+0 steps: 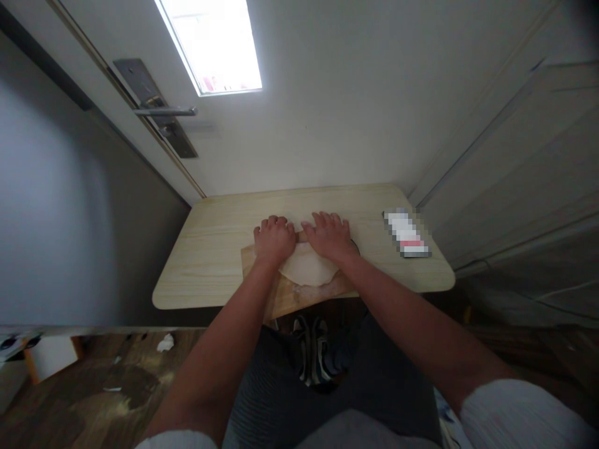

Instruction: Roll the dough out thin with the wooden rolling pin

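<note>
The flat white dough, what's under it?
A wooden board lies under the dough, poking past the near edge of the table. The dough covers part of it, so I can't see that spot.

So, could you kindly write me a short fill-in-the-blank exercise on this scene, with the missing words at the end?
1. The left hand and right hand both rest on a wooden rolling ____.
2. The pale, flattened ____ lies on the wooden board.
3. The pixelated item lies on the tabletop, toward the person's ____ side.
4. The door has a lever-shaped metal ____ below and left of its bright window.

Missing words: pin; dough; right; handle.
</note>
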A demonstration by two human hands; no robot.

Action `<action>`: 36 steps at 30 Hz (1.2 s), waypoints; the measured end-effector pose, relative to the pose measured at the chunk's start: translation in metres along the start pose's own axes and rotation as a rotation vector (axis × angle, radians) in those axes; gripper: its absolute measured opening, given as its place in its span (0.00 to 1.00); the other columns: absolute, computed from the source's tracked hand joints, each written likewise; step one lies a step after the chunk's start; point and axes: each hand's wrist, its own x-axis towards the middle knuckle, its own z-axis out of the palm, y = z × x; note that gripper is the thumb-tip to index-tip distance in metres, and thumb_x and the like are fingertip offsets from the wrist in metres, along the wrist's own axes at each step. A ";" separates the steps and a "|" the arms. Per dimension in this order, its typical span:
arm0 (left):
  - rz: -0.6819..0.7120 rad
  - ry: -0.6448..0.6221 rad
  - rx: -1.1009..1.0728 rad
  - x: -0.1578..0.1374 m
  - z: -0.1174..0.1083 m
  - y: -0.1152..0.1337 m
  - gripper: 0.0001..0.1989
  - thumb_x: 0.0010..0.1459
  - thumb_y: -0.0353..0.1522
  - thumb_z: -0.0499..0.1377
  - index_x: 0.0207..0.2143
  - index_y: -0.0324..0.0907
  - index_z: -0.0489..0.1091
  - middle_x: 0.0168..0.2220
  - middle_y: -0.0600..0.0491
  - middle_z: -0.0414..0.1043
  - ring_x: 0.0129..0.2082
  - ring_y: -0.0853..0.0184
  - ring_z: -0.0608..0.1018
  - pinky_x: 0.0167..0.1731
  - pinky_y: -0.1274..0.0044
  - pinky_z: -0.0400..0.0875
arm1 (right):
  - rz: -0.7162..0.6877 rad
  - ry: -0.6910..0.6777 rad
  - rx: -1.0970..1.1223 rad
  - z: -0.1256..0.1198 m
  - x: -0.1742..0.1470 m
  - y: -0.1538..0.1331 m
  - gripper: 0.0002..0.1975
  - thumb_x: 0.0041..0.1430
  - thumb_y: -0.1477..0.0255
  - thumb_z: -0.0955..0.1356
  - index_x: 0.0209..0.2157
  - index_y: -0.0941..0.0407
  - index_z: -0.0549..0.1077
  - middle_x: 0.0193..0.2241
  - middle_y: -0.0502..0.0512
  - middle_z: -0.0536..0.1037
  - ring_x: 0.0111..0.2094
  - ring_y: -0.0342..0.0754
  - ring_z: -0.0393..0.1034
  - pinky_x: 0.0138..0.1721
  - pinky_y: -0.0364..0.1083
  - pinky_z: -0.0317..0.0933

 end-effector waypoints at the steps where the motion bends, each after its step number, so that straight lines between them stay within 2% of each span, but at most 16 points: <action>1: 0.002 0.004 -0.008 -0.005 -0.001 0.001 0.23 0.69 0.40 0.40 0.52 0.43 0.71 0.54 0.41 0.70 0.54 0.52 0.70 0.53 0.59 0.62 | -0.004 0.017 0.002 0.000 -0.005 0.000 0.30 0.70 0.53 0.54 0.62 0.57 0.66 0.61 0.63 0.68 0.61 0.65 0.57 0.60 0.66 0.46; 7: 0.010 -0.017 -0.037 -0.037 -0.006 0.006 0.24 0.69 0.41 0.42 0.59 0.46 0.66 0.62 0.45 0.65 0.60 0.50 0.65 0.58 0.55 0.57 | -0.066 0.082 0.020 -0.006 -0.041 0.003 0.30 0.70 0.54 0.55 0.60 0.60 0.66 0.60 0.68 0.70 0.60 0.65 0.58 0.59 0.65 0.47; 13: 0.022 -0.004 0.012 -0.070 -0.017 0.012 0.23 0.70 0.42 0.41 0.57 0.50 0.68 0.64 0.48 0.64 0.62 0.52 0.65 0.60 0.55 0.54 | -0.102 0.097 0.020 -0.014 -0.078 0.004 0.28 0.70 0.57 0.56 0.59 0.62 0.68 0.61 0.69 0.68 0.64 0.64 0.54 0.61 0.63 0.45; 17: 0.084 -0.032 -0.007 -0.094 -0.024 0.010 0.24 0.70 0.44 0.41 0.59 0.50 0.66 0.65 0.48 0.63 0.63 0.53 0.63 0.60 0.57 0.55 | -0.133 0.165 0.047 -0.013 -0.111 0.007 0.30 0.69 0.56 0.59 0.61 0.62 0.65 0.62 0.69 0.67 0.64 0.65 0.54 0.63 0.64 0.43; 20: 0.135 -0.055 -0.034 -0.102 -0.029 0.005 0.24 0.69 0.45 0.42 0.58 0.50 0.67 0.64 0.48 0.65 0.63 0.54 0.65 0.60 0.58 0.56 | -0.168 0.193 0.088 -0.012 -0.131 0.011 0.29 0.68 0.55 0.60 0.61 0.61 0.65 0.61 0.67 0.68 0.64 0.63 0.55 0.63 0.64 0.44; 23: 0.125 -0.089 -0.059 -0.092 -0.035 0.000 0.23 0.68 0.45 0.45 0.58 0.48 0.68 0.61 0.48 0.69 0.60 0.54 0.69 0.59 0.58 0.59 | -0.180 0.206 0.141 -0.012 -0.138 0.016 0.23 0.68 0.61 0.61 0.59 0.58 0.68 0.60 0.63 0.70 0.63 0.60 0.57 0.64 0.62 0.45; 27: 0.084 -0.177 -0.134 -0.060 -0.037 -0.003 0.23 0.66 0.41 0.49 0.59 0.47 0.68 0.58 0.47 0.72 0.58 0.55 0.71 0.57 0.63 0.63 | -0.185 0.209 0.215 -0.012 -0.134 0.022 0.17 0.68 0.63 0.63 0.53 0.55 0.72 0.56 0.59 0.74 0.62 0.58 0.59 0.63 0.61 0.48; 29: 0.055 -0.264 -0.196 -0.043 -0.035 -0.003 0.23 0.64 0.39 0.51 0.58 0.45 0.69 0.56 0.45 0.74 0.56 0.56 0.73 0.55 0.67 0.65 | -0.205 0.210 0.237 -0.012 -0.131 0.024 0.16 0.67 0.63 0.63 0.51 0.55 0.73 0.55 0.59 0.74 0.61 0.58 0.59 0.63 0.61 0.48; 33: 0.027 -0.345 -0.221 -0.018 -0.029 -0.004 0.21 0.58 0.38 0.57 0.53 0.45 0.74 0.51 0.45 0.77 0.48 0.59 0.78 0.46 0.71 0.70 | -0.258 0.205 0.267 -0.012 -0.127 0.030 0.15 0.68 0.63 0.63 0.49 0.55 0.74 0.56 0.60 0.74 0.61 0.58 0.59 0.63 0.62 0.49; 36: 0.009 -0.400 -0.213 -0.010 -0.028 -0.007 0.16 0.54 0.39 0.60 0.44 0.46 0.78 0.45 0.46 0.80 0.43 0.58 0.79 0.41 0.71 0.71 | -0.291 0.230 0.302 -0.011 -0.125 0.034 0.15 0.67 0.63 0.63 0.49 0.55 0.73 0.56 0.60 0.73 0.61 0.57 0.59 0.63 0.61 0.51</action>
